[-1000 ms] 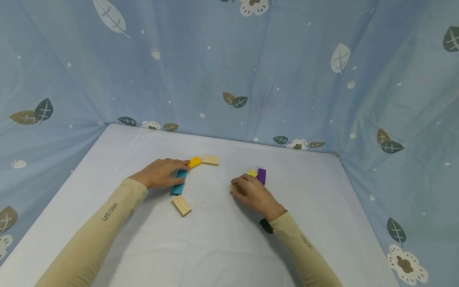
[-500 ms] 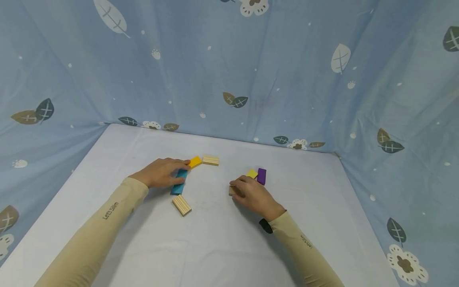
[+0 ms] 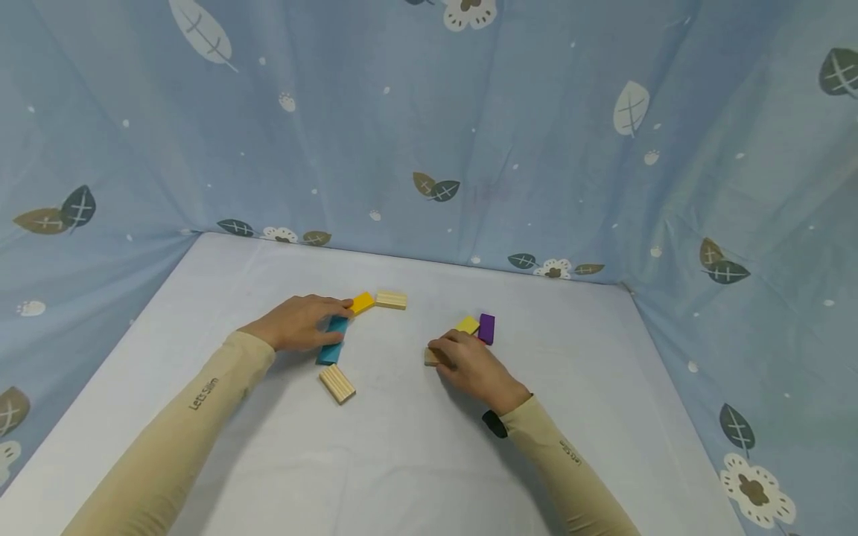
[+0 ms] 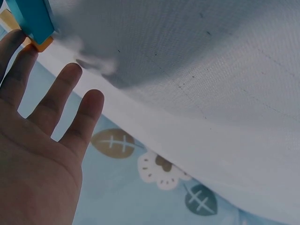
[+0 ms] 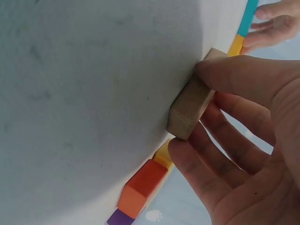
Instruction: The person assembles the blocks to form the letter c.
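Note:
My left hand point(image 3: 298, 323) reaches over a blue block point(image 3: 329, 353), its thumb on the block and its index fingertip where the blue meets an orange-yellow block point(image 3: 363, 303). In the left wrist view its fingers point(image 4: 51, 105) are straight and spread, with the thumb out of sight. My right hand point(image 3: 472, 366) pinches a plain wooden block point(image 5: 188, 110) by its ends, close over the white cloth. Just beyond that hand lie a yellow block point(image 3: 468, 324), a purple block point(image 3: 486, 329) and a red block point(image 5: 143, 187), which is mostly hidden in the head view.
Two more plain wooden blocks, a far block point(image 3: 391, 300) and a near block point(image 3: 337, 383), lie at either end of the left group. White cloth point(image 3: 402, 447) covers the table. A blue patterned curtain point(image 3: 536, 149) rises behind it.
My right hand has shifted slightly left with the wooden block, uncovering more of the yellow block and a bit of red. My left hand stays where it was.

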Available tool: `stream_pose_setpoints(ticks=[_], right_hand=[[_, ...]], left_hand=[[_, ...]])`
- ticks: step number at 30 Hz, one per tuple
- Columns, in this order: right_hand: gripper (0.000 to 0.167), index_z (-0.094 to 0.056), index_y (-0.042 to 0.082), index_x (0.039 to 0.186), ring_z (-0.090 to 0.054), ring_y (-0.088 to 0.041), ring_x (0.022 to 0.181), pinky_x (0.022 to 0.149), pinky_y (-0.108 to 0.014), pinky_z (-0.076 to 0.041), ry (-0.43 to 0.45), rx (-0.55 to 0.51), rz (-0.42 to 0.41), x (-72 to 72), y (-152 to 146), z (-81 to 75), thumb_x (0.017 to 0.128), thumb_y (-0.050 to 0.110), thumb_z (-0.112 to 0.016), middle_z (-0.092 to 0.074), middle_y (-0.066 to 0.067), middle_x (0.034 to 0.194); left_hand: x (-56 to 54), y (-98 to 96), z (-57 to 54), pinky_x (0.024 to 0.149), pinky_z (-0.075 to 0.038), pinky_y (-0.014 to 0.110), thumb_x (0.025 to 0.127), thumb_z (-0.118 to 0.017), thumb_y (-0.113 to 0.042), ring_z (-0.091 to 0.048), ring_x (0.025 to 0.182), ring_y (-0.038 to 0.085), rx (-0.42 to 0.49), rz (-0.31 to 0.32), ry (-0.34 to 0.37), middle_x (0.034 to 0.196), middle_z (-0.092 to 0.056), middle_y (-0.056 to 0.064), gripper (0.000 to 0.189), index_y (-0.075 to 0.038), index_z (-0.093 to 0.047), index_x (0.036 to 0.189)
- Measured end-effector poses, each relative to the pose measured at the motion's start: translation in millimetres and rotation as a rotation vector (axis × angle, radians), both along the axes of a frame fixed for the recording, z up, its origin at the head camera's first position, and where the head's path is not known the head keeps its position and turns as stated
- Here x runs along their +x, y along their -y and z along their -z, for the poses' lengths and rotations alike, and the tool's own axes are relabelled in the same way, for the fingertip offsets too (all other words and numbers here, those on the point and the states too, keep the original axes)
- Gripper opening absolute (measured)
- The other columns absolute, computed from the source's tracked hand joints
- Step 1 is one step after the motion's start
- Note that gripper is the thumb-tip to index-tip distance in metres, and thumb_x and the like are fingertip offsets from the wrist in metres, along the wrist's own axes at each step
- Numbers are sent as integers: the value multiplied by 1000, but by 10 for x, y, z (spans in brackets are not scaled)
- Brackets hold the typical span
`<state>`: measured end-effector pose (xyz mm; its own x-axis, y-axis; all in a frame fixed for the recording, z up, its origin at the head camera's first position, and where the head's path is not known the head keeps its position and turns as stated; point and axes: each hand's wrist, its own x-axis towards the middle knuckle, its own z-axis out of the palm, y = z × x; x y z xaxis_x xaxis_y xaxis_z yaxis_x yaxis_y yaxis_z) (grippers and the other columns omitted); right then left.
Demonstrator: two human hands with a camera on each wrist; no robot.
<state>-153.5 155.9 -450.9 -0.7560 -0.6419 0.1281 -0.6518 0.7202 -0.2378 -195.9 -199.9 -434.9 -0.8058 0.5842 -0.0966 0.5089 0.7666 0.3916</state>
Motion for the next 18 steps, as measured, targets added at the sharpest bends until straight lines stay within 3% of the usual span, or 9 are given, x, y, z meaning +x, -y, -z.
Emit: stream_pose_setpoints(ticks=[18], right_hand=[[32, -72, 10, 121, -61, -14, 104, 92, -26, -55, 60, -54, -43, 73, 168, -16, 90, 14, -77, -66, -3, 115]], left_hand=[[6, -18, 8, 113, -36, 59, 96, -71, -30, -45, 140, 37, 9, -9, 6, 156, -45, 8, 48, -13, -62, 140]])
